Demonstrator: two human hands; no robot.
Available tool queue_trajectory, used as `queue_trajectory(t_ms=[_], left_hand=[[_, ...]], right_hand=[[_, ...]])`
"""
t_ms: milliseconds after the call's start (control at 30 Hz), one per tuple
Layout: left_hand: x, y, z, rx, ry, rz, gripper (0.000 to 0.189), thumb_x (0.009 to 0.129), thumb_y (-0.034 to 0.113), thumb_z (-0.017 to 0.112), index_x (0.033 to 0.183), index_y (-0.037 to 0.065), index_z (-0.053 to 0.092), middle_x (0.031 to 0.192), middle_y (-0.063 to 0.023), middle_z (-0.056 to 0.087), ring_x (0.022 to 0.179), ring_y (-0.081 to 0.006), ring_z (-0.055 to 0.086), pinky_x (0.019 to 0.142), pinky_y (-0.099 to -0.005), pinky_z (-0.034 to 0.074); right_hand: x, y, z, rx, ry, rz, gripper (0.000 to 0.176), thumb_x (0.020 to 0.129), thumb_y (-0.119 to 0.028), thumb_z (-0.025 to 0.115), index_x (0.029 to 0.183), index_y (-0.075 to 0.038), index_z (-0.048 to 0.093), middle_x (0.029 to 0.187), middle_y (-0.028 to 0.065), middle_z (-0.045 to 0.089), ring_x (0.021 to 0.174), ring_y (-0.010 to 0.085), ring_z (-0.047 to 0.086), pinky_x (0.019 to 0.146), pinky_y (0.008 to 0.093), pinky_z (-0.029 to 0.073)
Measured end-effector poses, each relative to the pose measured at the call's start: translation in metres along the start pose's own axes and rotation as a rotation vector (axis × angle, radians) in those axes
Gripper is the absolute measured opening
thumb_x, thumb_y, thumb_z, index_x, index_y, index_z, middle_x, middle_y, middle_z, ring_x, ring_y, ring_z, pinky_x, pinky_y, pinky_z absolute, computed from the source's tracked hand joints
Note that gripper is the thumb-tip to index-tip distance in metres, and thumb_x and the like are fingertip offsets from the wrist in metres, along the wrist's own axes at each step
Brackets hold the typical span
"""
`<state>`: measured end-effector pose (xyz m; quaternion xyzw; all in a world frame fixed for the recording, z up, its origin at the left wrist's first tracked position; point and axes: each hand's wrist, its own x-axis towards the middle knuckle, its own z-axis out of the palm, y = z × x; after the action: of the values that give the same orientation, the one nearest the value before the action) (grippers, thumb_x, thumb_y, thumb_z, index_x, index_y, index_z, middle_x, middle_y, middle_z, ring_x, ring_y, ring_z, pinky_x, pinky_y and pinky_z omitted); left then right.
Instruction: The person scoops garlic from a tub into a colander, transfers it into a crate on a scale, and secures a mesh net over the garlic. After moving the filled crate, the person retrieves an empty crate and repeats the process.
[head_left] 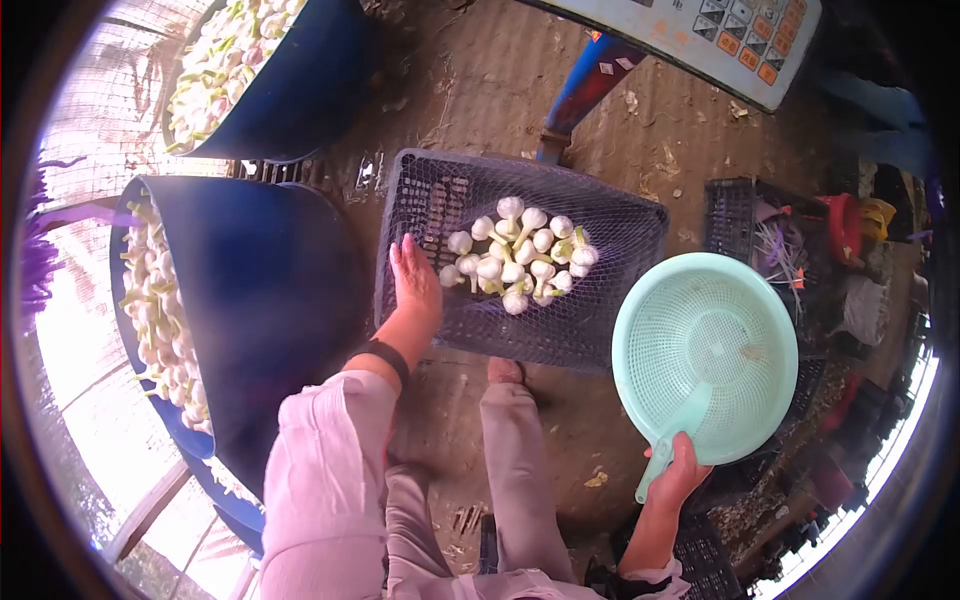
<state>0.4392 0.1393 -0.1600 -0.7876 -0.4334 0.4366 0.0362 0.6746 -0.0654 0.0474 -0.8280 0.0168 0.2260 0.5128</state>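
Note:
My left hand is at the left side of a dark plastic crate, fingers stretched out and nothing in them. A pile of garlic bulbs with short green stems lies in the middle of the crate, on mesh netting. At the lower right, my right hand is closed around the handle of a pale green plastic colander. The colander hangs tilted beside the crate's right edge and holds no garlic. Part of the handle overlaps its lower rim.
Large blue tubs full of garlic stand on the left, another blue tub above. A weighing scale with a keypad is at the top right, on a blue post. A black crate and a red container are at right.

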Motion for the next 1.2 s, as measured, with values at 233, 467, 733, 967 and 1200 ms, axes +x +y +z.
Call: queue_trajectory(t_ms=[233,467,733,967,1200], left_hand=[[-0.018,0.080,-0.044,-0.816,0.417,0.282,0.058,0.078,0.049,0.046,0.119,0.008,0.046,0.120,-0.0160,0.045,0.119,-0.0300,0.034,0.098,-0.0525,0.020],[-0.105,0.110,-0.081,-1.197,0.220,0.222,0.061,0.080,0.042,0.047,0.124,0.002,0.035,0.130,-0.0157,0.034,0.123,-0.0293,0.028,0.096,-0.0570,0.019],[-0.322,0.018,0.094,-1.763,-0.035,0.016,0.042,0.082,0.028,0.049,0.113,0.001,0.045,0.111,-0.0177,0.050,0.103,-0.0323,0.048,0.088,-0.0377,0.039],[-0.578,-0.097,0.343,-1.527,0.159,-1.187,0.032,0.077,0.022,0.054,0.104,0.005,0.052,0.106,-0.0142,0.054,0.097,-0.0305,0.052,0.082,-0.0385,0.043],[-0.699,-0.173,0.564,-1.540,-0.039,-2.131,0.056,0.080,0.031,0.048,0.123,0.000,0.031,0.125,-0.0196,0.037,0.110,-0.0357,0.041,0.090,-0.0399,0.036]], right_hand=[[0.008,0.005,-0.005,0.013,-0.098,-0.005,0.051,0.069,-0.002,0.045,0.118,0.008,0.035,0.100,0.0163,0.049,0.071,0.0222,0.054,0.041,0.0277,0.046],[-0.005,0.000,-0.007,-0.065,-0.130,-0.002,0.042,0.069,-0.006,0.047,0.109,0.006,0.043,0.091,0.0140,0.052,0.058,0.0213,0.052,0.038,0.0280,0.042],[-0.107,0.033,-0.013,0.071,-0.772,0.333,0.042,0.073,-0.019,0.050,0.108,0.004,0.043,0.091,0.0143,0.053,0.062,0.0246,0.054,0.038,0.0315,0.043],[-0.389,0.078,0.074,-0.230,-1.605,0.593,0.045,0.071,-0.012,0.051,0.111,0.004,0.039,0.088,0.0168,0.054,0.060,0.0279,0.055,0.038,0.0354,0.047],[-0.742,0.183,0.207,-0.643,-1.578,-1.201,0.085,0.067,-0.001,0.048,0.137,-0.015,0.000,0.116,0.0288,0.042,0.079,0.0338,0.059,0.062,0.0391,0.048]])
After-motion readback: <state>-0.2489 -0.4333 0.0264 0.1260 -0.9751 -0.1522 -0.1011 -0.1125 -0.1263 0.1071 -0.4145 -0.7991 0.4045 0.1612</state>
